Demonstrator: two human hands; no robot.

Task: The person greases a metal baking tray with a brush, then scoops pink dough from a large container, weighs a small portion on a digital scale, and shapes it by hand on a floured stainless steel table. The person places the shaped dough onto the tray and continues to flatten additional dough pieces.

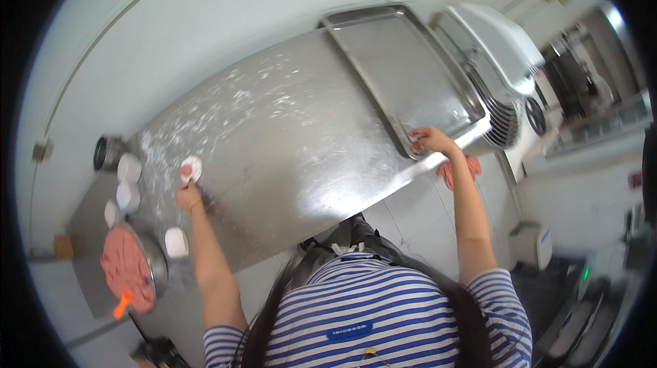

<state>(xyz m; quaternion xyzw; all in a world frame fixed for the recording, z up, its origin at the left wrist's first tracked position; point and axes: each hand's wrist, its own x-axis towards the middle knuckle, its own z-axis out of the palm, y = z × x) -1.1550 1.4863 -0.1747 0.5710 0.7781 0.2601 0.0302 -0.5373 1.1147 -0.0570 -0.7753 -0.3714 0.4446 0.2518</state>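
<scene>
At the near corner of the tray (pixel 424 73), the right hand (pixel 435 141) touches one piece (pixel 415 146); the left hand (pixel 188 196), a wrapper (pixel 196 163). Whether either grip is clamped, I cannot tell. Much meat (pixel 125 265) remains.

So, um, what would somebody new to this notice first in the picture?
Probably the metal bowl of pink, meat-like mixture at the far left, with a bright orange utensil at its near edge. Next, the large metal tray toward the right of the white-smeared steel table, with the right hand at its near corner. On the left, the left hand is at a small white disc with a pink dab on it.
</scene>
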